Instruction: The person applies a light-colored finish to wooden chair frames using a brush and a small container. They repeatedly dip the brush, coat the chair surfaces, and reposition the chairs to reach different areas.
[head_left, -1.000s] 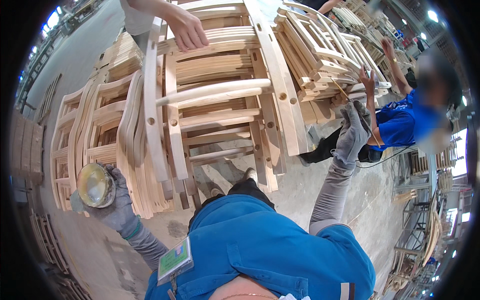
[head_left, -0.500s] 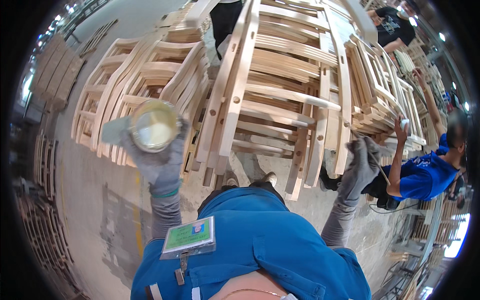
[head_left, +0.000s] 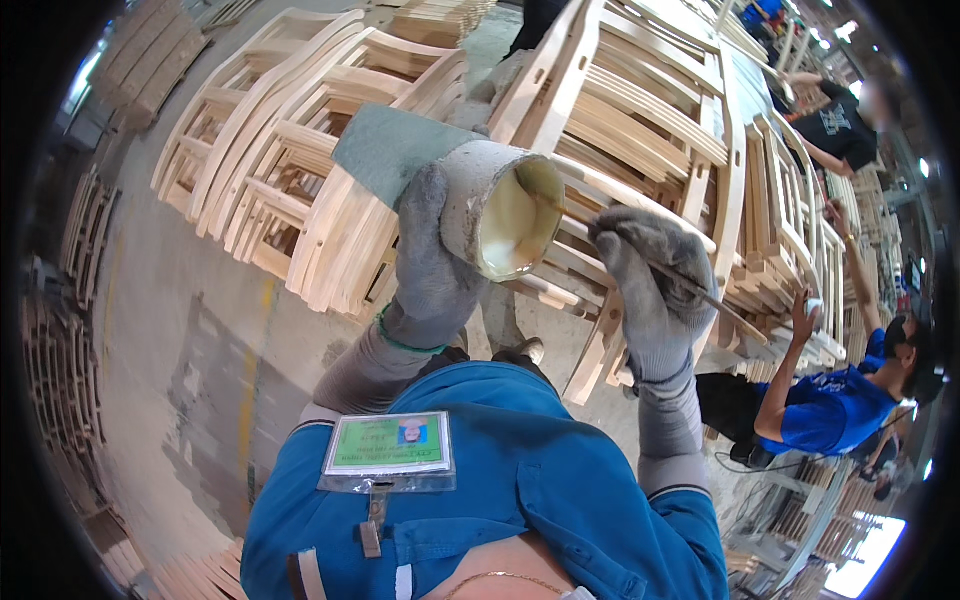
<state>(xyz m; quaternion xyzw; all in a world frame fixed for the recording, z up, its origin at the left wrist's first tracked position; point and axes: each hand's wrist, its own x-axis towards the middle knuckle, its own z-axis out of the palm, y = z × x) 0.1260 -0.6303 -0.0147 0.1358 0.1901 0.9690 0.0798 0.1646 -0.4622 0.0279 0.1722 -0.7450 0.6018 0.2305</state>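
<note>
My gloved left hand is wrapped round a round whitish cup, whose mouth tips toward the right. Pale cream liquid and a glossy coated inner wall show inside it. A flat grey-green sheet sticks out past the left fingers; how it is held is hidden. My gloved right hand, just right of the cup's mouth, is closed on a thin stick pointing down to the right. The stick's other end is hidden by the fingers. Beneath both hands lie stacked pale wooden slatted frames.
More curved wooden frames are stacked at the left, others at the right. A person in a blue shirt works at the right, and one in a black shirt farther back. A cable lies on the floor.
My left hand has brought the cup rightward and tilted it to the right. My right hand has moved left and up, close to the cup. The view has shifted, so the frames sit farther right.
</note>
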